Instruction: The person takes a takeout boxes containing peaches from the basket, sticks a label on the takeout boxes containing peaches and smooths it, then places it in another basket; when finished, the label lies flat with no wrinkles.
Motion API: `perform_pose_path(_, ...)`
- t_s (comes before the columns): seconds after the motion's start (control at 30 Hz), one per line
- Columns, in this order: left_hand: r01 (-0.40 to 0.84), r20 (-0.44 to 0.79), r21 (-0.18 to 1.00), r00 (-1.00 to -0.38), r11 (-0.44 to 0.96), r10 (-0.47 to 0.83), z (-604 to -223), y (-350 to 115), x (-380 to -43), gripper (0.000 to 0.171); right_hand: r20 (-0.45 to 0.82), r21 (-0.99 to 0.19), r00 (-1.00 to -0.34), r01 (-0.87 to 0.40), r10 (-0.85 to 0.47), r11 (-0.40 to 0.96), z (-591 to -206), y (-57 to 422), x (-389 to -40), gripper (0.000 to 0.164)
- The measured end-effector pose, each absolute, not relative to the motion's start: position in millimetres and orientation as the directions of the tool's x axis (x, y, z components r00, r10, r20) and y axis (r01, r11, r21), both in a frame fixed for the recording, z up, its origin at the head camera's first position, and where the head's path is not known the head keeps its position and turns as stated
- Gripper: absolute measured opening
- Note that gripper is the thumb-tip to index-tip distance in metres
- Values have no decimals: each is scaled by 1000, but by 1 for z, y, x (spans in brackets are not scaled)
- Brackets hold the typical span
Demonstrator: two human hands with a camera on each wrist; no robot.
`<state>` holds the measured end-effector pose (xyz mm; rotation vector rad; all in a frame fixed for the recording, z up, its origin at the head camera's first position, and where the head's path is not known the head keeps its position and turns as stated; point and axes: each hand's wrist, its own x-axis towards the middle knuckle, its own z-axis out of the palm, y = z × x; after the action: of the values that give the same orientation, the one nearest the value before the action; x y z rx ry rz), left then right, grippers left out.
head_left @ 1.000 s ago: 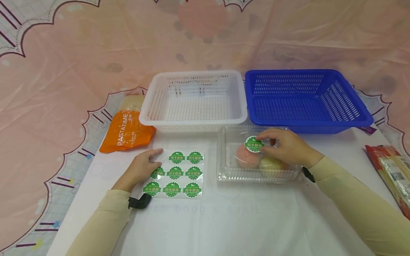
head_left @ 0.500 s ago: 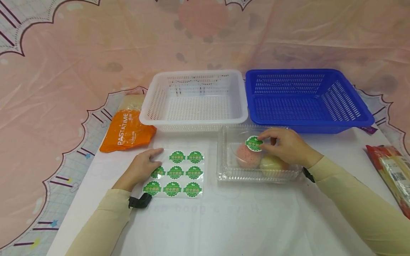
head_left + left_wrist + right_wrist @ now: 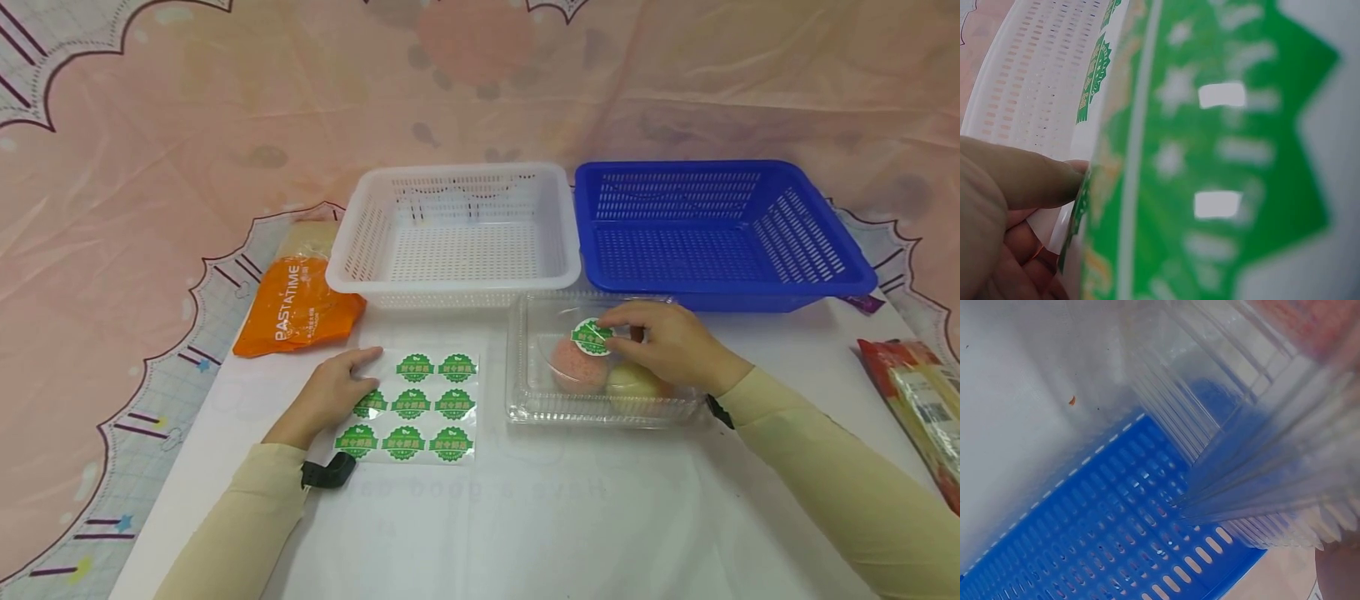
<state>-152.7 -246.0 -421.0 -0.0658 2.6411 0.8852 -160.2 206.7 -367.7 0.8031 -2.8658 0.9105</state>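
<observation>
My right hand pinches the right edge of a round green-and-white sticker between thumb and index finger, close over the lid of a clear plastic clamshell box. Inside the box lie a pink round item and a pale yellow round one, side by side. To the left, a sheet of green stickers is held at its left edge by my left hand. In the left wrist view, the thumb presses on the sheet with fingers curled behind it. Ribbed box walls fill much of the right wrist view.
A white perforated basket and a blue one stand side by side behind the box. An orange pasta bag lies at the left, partly against the white basket. A red-and-clear packet lies at the right table edge.
Both hands stay nearly in place over the last second. The sticker shifts only slightly over the lid, still between the right thumb and index finger.
</observation>
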Motion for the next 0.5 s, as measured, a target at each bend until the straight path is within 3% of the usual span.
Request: perform_pose_path(0.5, -149, -341, 578, -937, 802, 72, -421, -246, -152, 58, 183, -483, -856, -507, -484, 714, -370, 206, -160, 28)
